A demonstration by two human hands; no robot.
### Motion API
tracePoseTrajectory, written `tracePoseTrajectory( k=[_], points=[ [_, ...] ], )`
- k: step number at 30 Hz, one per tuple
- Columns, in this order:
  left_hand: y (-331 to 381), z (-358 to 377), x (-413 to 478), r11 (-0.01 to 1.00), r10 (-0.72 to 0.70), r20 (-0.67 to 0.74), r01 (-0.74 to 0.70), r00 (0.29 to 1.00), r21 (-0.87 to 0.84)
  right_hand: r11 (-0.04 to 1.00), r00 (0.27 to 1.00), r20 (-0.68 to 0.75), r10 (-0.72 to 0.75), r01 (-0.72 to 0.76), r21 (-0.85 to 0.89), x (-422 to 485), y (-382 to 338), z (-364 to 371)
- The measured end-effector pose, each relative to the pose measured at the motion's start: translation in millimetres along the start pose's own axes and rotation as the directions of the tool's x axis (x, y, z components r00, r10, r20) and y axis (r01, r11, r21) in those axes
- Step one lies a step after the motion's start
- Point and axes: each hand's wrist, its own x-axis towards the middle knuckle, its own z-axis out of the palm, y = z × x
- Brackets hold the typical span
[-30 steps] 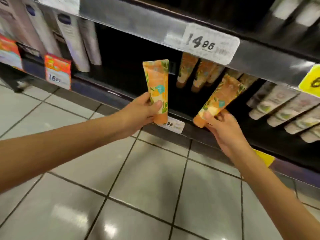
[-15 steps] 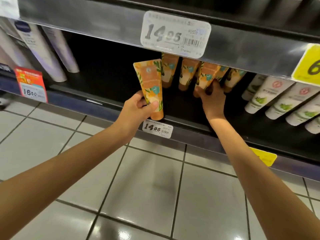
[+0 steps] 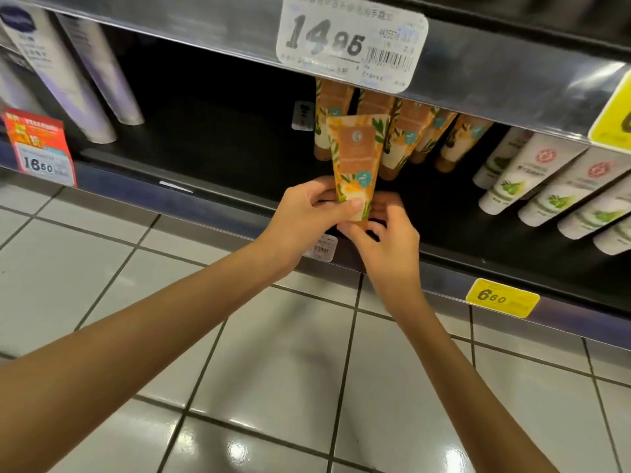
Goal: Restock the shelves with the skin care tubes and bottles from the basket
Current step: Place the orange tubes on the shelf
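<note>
Left end of shelf [image 3: 136, 191]: tall white tubes [image 3: 68, 73] with lavender shading, standing cap-down and leaning back. Red price tag [image 3: 41, 148] reading 16.50 clipped to the front edge below them. The stretch of shelf to their right is dark and bare.

Centre, just over the front edge: left hand [image 3: 307, 213] grips an orange tube [image 3: 356, 158] by its lower part, thumb pressed across the front, fingers wrapped behind. Tube upright, cap end down, flat crimped end up, leaf print facing the camera. It is held in the air in front of the shelf, not set down.

Right hand [image 3: 386, 240] directly beneath it, fingers curled round the cap end; the fingertips are blurred, so the exact contact is unclear.

Behind the held tube: row of orange tubes [image 3: 409, 131] of the same print, standing cap-down on the shelf. White label [image 3: 351, 46] reading 14.95 on the edge of the shelf above.

Right end: white-and-green tubes [image 3: 546, 186] leaning in a row. Yellow tag [image 3: 502, 298] reading 6.60 on the front edge. Tiled floor [image 3: 205, 336] below.
</note>
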Motion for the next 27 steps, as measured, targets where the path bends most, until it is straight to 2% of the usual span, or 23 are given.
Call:
tracePoseTrajectory(
  k=[2, 5, 8, 11, 15, 20, 23, 25, 27],
  points=[
    [2.0, 0.6, 0.2, 0.999, -0.009, 0.028, 0.008, 1.0, 0.053, 0.999, 0.996, -0.079, 0.034, -0.036, -0.015, 5.6, 4.1, -12.2],
    [4.6, -7.5, -1.4, 0.981, -0.015, 0.028, 0.01, 0.999, 0.193, 0.994, 0.953, -0.286, 0.099, -0.107, -0.013, 25.6, 16.2, -40.2],
    [1.0, -15.1, -5.8, 0.977, -0.032, -0.012, 0.034, 0.999, 0.211, 0.958, 0.914, -0.38, 0.143, -0.224, -0.179, 53.8, 26.5, -61.8],
    [-3.8, -20.7, -11.9, 0.975, -0.073, -0.028, 0.077, 0.997, 0.209, 0.926, 0.924, -0.37, 0.097, -0.22, -0.307, 74.2, 32.2, -66.5],
    [-11.0, -31.3, -19.6, 0.965, -0.131, -0.055, 0.14, 0.99, 0.222, 0.926, 0.917, -0.395, 0.051, -0.191, -0.324, 84.7, 32.8, -60.4],
    [-13.3, -42.3, -26.4, 0.966, -0.133, -0.098, 0.151, 0.986, 0.208, 0.925, 0.92, -0.39, 0.037, -0.179, -0.335, 84.7, 30.8, -57.7],
    [-12.5, -49.4, -33.6, 0.963, -0.127, -0.111, 0.149, 0.986, 0.226, 0.945, 0.907, -0.411, 0.091, -0.209, -0.252, 67.6, 21.0, -54.8],
    [-10.8, -59.6, -43.0, 0.948, -0.123, -0.117, 0.151, 0.986, 0.28, 0.973, 0.882, -0.469, 0.049, -0.149, -0.179, 44.0, 10.1, -41.3],
    [-4.9, -76.7, -59.1, 0.925, -0.119, -0.115, 0.152, 0.986, 0.348, 0.988, 0.925, -0.381, 0.015, -0.073, -0.138, 15.2, -10.3, -12.8]
  ],
)
